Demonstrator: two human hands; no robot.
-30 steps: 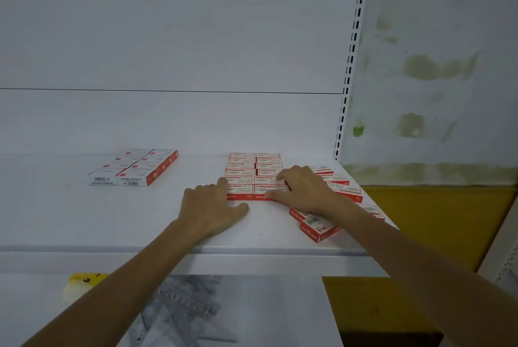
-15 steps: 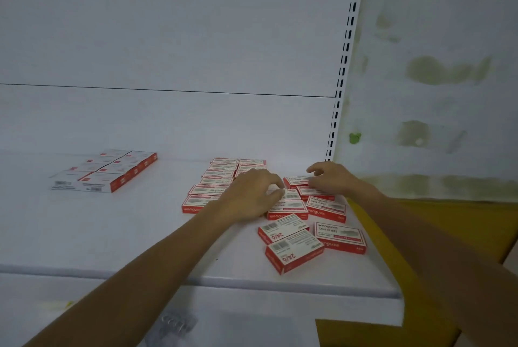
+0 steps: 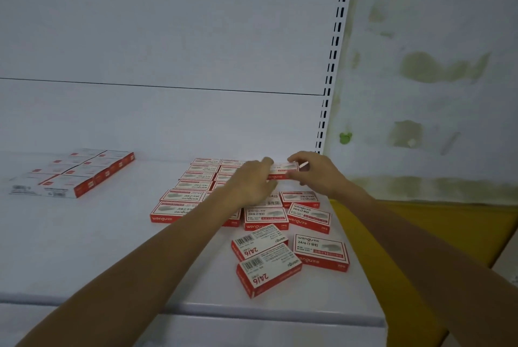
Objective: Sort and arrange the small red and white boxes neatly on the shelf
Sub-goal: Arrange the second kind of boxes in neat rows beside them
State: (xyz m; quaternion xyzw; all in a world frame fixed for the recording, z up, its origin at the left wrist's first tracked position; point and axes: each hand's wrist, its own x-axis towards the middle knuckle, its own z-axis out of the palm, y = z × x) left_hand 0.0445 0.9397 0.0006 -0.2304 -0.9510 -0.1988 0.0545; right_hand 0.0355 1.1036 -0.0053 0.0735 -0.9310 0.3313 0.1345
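Right hand (image 3: 319, 175) on "wengu" box (image 3: 283, 170)

The left hand (image 3: 249, 182) and right hand (image 3: 321, 175) pinch one box (image 3: 283, 170).

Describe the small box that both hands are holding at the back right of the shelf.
The held box is a small flat carton, seemingly cardboard: white top with faint grey print, red long side with white lettering facing the camera. It lies roughly level, lengthwise left to right, near the back right corner of the shelf, beside the tidy block of boxes. The left hand grips its left end, the right hand pinches its right end. Whether it rests on the shelf is hidden.
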